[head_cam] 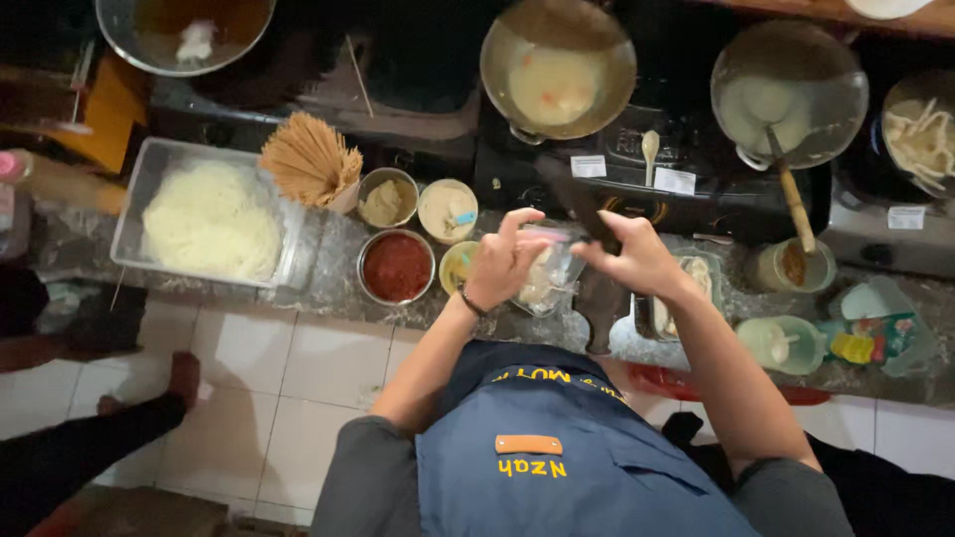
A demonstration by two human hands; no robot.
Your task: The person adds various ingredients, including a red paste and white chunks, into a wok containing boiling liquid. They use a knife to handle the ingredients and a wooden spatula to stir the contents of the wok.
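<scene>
A: Left hand (502,261)?
B: Fingers curled, pinching the clear plastic bag of pale food (545,270) at its top edge.
A: Right hand (637,257)?
B: Fingers bent, gripping the bag's other side. Bag hangs between both sets of fingertips; round steel bowl of red sauce (396,266) sits beyond the left fingers.

The left hand (502,261) covers part of the clear bag (545,273), and its contents are too blurred to name. The right hand's (637,259) fingers (595,251) blur against a dark tool (597,288). The far-left bowl (184,30) and far-right pan (923,139) are cut by the edges. A foot (181,383) shows at left, its owner cut off.
</scene>
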